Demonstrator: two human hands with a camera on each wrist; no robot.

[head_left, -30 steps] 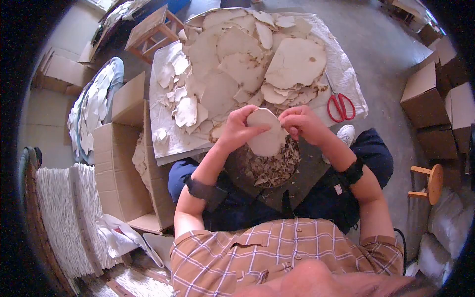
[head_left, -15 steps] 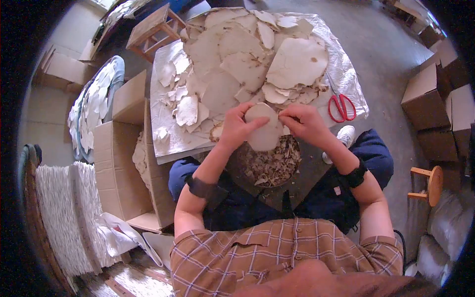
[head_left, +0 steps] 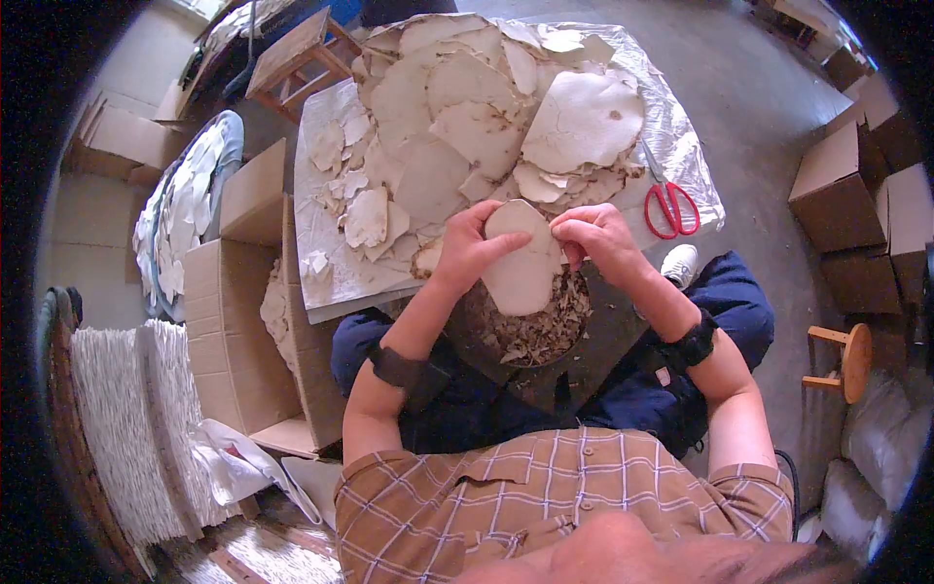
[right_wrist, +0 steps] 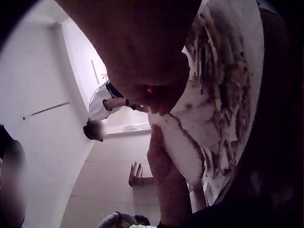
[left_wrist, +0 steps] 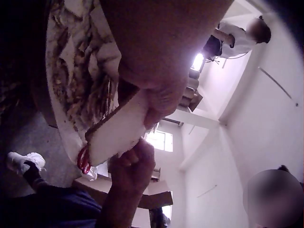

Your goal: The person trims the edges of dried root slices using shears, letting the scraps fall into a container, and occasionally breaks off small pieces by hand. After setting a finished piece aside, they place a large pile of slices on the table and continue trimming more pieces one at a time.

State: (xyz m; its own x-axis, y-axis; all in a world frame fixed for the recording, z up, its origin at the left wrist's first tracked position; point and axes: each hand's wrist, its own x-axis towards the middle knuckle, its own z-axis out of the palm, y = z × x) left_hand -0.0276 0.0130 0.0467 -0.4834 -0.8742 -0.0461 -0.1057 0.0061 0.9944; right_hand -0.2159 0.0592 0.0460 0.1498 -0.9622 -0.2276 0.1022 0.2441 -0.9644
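Observation:
A pale, flat oval slice with a thin brown edge is held up between both hands, over a round container of brown scraps. My left hand grips its left side, thumb lying across the face. At the upper right edge, my right hand pinches with thumb and fingers. The right wrist view shows the brown, ragged rim of the slice, with the left thumb along its face. In the left wrist view the slice is seen face-on, right hand at its far edge.
Ahead, a white-covered table bears a heap of similar pale slices and red-handled scissors. A tall cardboard box stands left. More boxes and a small wooden stool are on the right.
The slice has shifted slightly, rising and then tipping so more of its face shows. Both hands stay on it, with the right fingers moving a little along the edge.

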